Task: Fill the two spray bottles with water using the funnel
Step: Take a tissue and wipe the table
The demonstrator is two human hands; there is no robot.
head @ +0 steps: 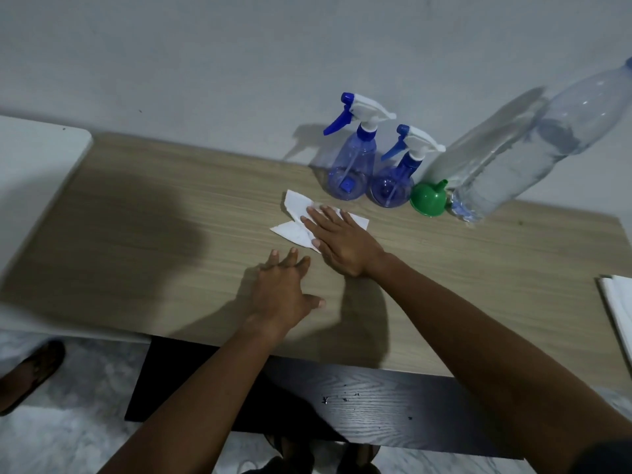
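Note:
Two clear blue spray bottles stand by the wall with their trigger heads screwed on, the taller one (352, 165) to the left of the shorter one (393, 179). A green funnel (429, 198) lies on its side to the right of them. Beside it stands a large clear water bottle (533, 152). My right hand (338, 241) presses flat on a white tissue (294, 217) on the wooden table (154, 234), in front of the spray bottles. My left hand (282, 289) rests flat on the table, fingers straight, holding nothing.
A white surface (37, 159) adjoins the table on the left. Stacked white sheets (619, 302) lie at the right edge. A dark lower shelf (359, 405) juts out below the table front. Someone's sandalled foot (30, 371) stands on the floor at the left.

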